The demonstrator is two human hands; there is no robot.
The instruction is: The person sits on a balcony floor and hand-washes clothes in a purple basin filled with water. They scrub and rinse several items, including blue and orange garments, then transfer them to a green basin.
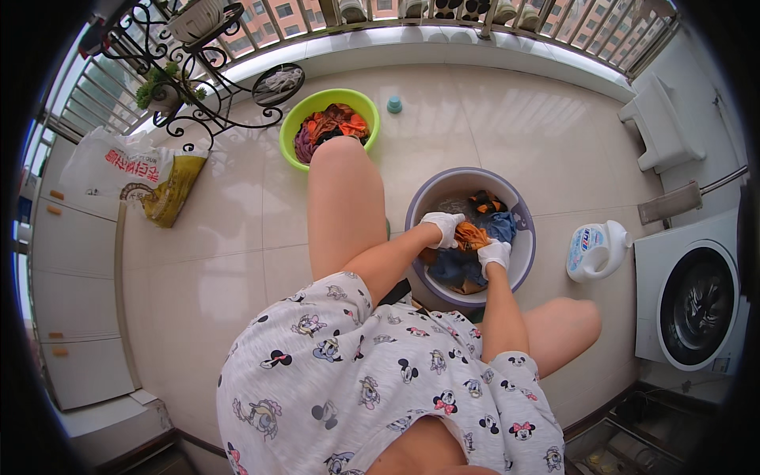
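Note:
My left hand (444, 229) and my right hand (494, 256), both in white gloves, grip an orange cloth (471, 236) between them. They hold it over a white and purple basin (531, 249) that stands on the floor in front of me. Water and wet clothes lie in the basin. Among them are a blue garment (500, 225) on the right, a black and orange cloth (488, 202) at the far side and a dark blue garment (454, 267) on the near side. Part of the orange cloth is hidden by my gloves.
A lime-green basin (289, 139) of clothes stands past my left knee, near a small teal cap (394, 104). On the right are a detergent jug (597, 252), a front-loading washing machine (647, 309) and a white stool (662, 130). A wrought-iron plant stand (217, 113) and bags (172, 190) are at left.

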